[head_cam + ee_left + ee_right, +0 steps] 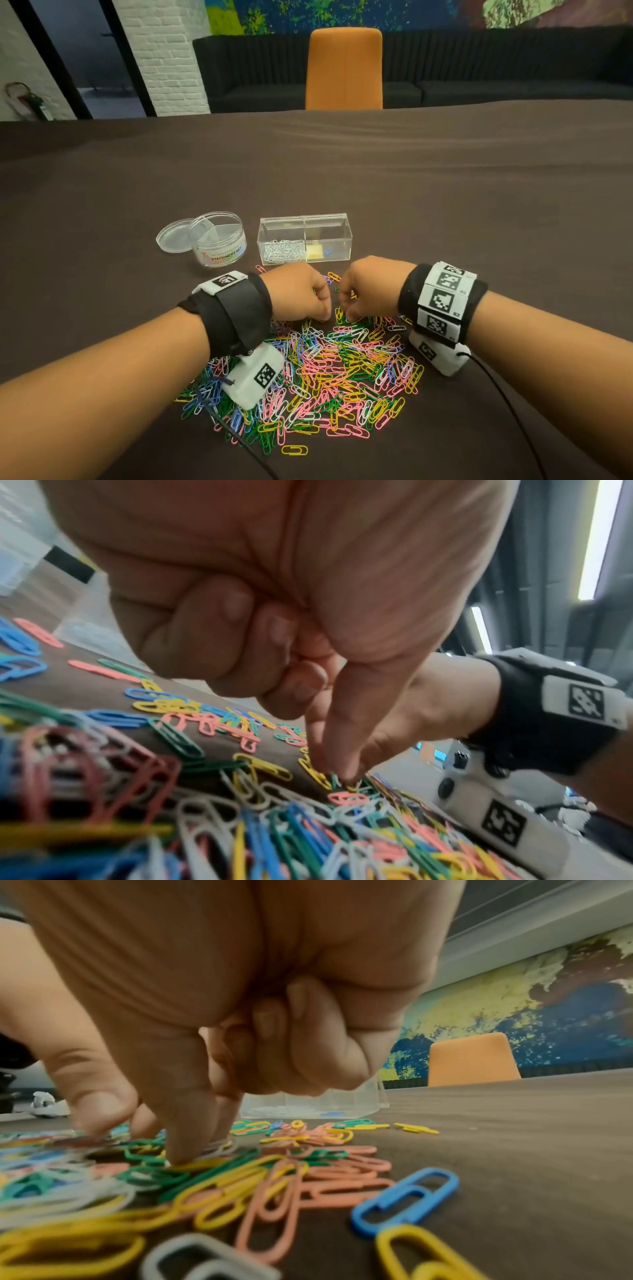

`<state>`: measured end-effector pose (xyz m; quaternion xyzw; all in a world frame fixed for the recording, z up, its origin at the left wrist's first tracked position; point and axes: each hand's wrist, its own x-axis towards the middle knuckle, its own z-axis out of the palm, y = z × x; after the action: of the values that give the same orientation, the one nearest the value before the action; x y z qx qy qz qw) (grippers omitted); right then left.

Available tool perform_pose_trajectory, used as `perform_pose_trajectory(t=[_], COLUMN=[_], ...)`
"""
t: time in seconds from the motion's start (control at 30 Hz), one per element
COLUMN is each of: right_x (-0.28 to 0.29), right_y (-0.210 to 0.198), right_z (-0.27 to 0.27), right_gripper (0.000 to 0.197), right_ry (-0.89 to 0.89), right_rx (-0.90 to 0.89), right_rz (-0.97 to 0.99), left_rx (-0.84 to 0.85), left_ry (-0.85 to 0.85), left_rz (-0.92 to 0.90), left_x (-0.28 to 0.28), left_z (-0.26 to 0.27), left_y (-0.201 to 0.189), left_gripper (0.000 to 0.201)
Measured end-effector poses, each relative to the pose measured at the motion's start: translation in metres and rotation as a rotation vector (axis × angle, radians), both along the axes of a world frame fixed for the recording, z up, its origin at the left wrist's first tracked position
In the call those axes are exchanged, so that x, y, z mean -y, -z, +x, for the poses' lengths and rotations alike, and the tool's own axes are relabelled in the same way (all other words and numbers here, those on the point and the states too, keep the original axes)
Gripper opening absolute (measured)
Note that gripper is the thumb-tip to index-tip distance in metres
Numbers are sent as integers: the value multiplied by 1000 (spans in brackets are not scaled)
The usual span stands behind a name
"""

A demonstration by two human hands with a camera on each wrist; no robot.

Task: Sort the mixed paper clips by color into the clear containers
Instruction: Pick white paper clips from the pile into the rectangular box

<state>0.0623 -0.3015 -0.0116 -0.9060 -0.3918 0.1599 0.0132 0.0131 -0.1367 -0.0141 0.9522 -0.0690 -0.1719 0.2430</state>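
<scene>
Hard to make out what either hand actually has, honestly. From the head view both hands are knuckles-up, so the fingertips are tucked out of sight underneath. The left hand (297, 294) and right hand (371, 287) sit nearly touching at the far edge of the paper clip pile (329, 370), wrists angled inward toward each other.

The wrist cams help a bit. On the left wrist view, three fingers are curled tight into the palm while the index finger (337, 739) and thumb point straight down into the clips, tips pressed together among green and yellow ones. Whether a clip is really pinched between them I can't tell; it's too cluttered. Same story on the right wrist view: outer fingers folded in, index finger (185, 1123) jabbed down onto a yellow clip with the thumb beside it, blurry, so no clear hold there either.

The pile is a mixed spread of pink, yellow, green, blue and white on the dark tablecloth (445, 192), partly covered by the wrist camera housings. Just beyond the hands sits a clear rectangular box (305, 241) with white clips in its left compartment and something yellowish plus a blue clip in its right. Left of that is a round clear tub (219, 240) with dividers, its lid (173, 236) lying beside it. An orange chair (344, 68) stands across the table.
</scene>
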Motion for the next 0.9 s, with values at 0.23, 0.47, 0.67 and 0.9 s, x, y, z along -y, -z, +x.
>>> perform_pose_trajectory(t=[0.23,0.47,0.67,0.9], right_x=[16,46,47,31], right_y=[-3,-3,2,-6], right_z=[10,16,11,-1], right_gripper=[9,12,30,6], right_ry=[72,290,375,117], right_rx=[-103,-462,-805,-459], right_rz=[182,413,615,239], left_rx=[67,106,103,62], left_ry=[141,127,73,69], left_rz=[177,369,334,365], left_x=[17,9,4,3], left_z=[-3,-1,-2,-7], left_y=[4,-2,4,-2], left_gripper=[18,27,25,21])
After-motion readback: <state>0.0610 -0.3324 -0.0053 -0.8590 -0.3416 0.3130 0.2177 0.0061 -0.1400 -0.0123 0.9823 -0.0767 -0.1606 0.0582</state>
